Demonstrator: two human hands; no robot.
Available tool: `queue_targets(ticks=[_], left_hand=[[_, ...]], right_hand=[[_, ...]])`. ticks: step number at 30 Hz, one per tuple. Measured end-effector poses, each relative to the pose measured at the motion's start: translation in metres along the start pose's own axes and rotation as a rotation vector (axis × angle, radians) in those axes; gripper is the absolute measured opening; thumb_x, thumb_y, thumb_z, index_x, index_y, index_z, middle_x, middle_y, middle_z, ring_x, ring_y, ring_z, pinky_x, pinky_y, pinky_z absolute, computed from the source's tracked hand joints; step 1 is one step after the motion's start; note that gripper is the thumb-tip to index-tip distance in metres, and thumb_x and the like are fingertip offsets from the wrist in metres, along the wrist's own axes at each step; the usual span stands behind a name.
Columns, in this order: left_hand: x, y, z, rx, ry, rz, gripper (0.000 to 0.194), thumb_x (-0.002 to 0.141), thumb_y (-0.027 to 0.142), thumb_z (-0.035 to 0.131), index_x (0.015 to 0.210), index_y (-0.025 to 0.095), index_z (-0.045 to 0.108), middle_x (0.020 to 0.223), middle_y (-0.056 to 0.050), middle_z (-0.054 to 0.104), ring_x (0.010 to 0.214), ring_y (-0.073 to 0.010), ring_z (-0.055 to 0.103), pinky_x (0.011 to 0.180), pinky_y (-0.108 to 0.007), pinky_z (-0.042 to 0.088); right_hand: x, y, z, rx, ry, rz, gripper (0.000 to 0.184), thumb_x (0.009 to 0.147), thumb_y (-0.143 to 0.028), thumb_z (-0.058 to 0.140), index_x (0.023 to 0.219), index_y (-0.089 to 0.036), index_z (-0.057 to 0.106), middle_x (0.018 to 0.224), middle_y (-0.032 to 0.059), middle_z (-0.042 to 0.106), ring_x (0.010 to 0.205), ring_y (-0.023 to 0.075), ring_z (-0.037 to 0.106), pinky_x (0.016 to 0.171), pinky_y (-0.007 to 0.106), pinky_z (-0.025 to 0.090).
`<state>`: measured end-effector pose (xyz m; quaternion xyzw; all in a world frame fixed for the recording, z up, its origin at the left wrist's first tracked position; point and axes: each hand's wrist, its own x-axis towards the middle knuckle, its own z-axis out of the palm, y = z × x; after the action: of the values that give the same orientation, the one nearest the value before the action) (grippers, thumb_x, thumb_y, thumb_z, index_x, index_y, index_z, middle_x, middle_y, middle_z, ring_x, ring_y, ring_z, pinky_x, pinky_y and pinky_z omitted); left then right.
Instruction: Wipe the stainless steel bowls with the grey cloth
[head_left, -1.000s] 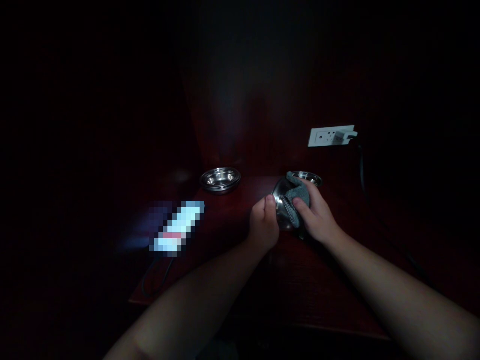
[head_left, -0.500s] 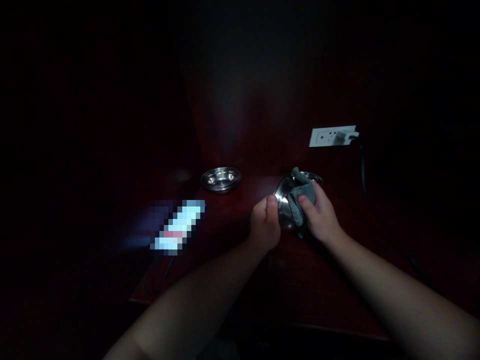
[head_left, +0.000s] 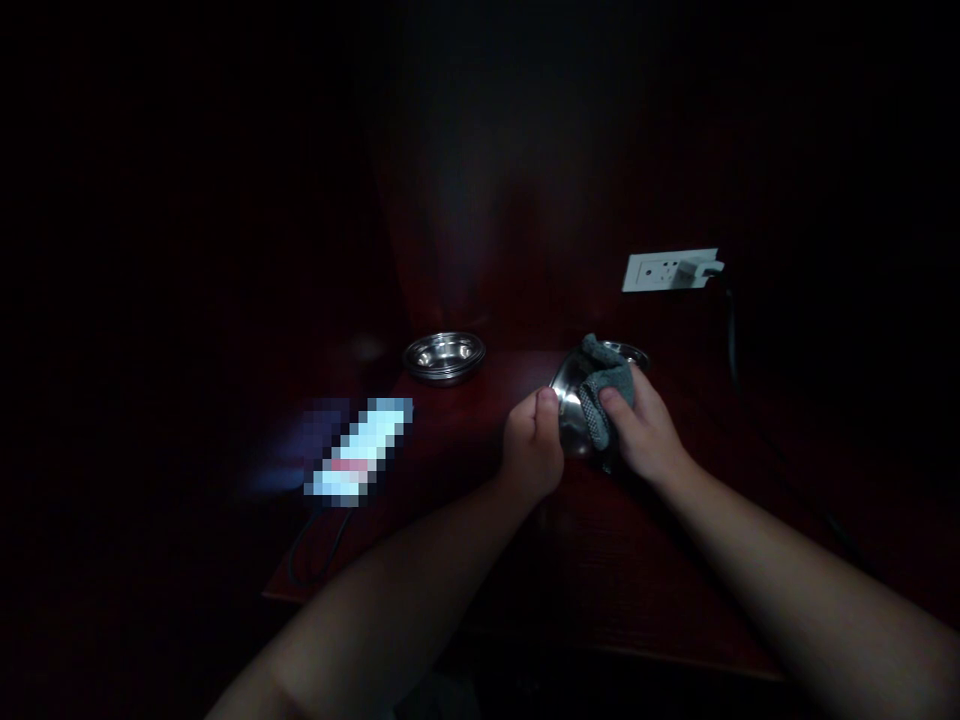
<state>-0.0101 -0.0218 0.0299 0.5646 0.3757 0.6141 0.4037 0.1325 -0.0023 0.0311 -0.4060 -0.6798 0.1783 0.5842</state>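
Note:
My left hand [head_left: 534,440] grips the left rim of a shiny metal bowl [head_left: 571,405], its thumb lying along the edge. The bowl is tilted, above the dark red table. A grey-green cloth [head_left: 609,385] is bunched in my right hand [head_left: 649,425], whose thumb and fingers press it against the bowl's surface. Part of the bowl's right side is hidden by the cloth and hand. Another metal rim [head_left: 628,352] shows just behind the cloth; whether it belongs to a separate bowl I cannot tell.
A stack of metal bowls [head_left: 444,357] sits at the back left of the table [head_left: 600,580]. Left of my forearm lies a lit, blurred-out screen [head_left: 361,452] with a cable [head_left: 296,560]. A white wall socket [head_left: 670,270] holds a plug with a dark cord. The surroundings are very dark.
The whole view has shifted very slightly. Both hands keep their hold on the bowl and cloth, and the cloth's folds have changed a little against the bowl.

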Motion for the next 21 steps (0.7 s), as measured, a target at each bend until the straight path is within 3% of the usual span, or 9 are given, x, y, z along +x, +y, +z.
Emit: queue_targets(ticks=[13, 21], left_hand=[[-0.0001, -0.001, -0.0005, -0.008, -0.002, 0.003, 0.045, 0.092, 0.053, 0.032, 0.069, 0.018, 0.05, 0.065, -0.001, 0.054, 0.059, -0.0123, 0.048, 0.054, -0.025, 0.036], [0.0009, 0.0003, -0.0001, 0.021, -0.011, -0.009, 0.045, 0.093, 0.052, 0.031, 0.071, 0.017, 0.051, 0.066, -0.001, 0.055, 0.06, -0.012, 0.048, 0.056, -0.025, 0.038]], right_hand=[[0.0018, -0.0033, -0.0005, -0.011, 0.002, -0.039, 0.045, 0.085, -0.051, 0.053, 0.12, -0.021, 0.053, 0.112, 0.0096, 0.062, 0.1, 0.0277, 0.06, 0.091, 0.049, 0.046], [0.0006, -0.0016, 0.0007, -0.022, -0.02, -0.051, 0.055, 0.084, -0.052, 0.054, 0.127, -0.018, 0.047, 0.12, 0.0131, 0.058, 0.108, 0.0293, 0.056, 0.097, 0.052, 0.041]])
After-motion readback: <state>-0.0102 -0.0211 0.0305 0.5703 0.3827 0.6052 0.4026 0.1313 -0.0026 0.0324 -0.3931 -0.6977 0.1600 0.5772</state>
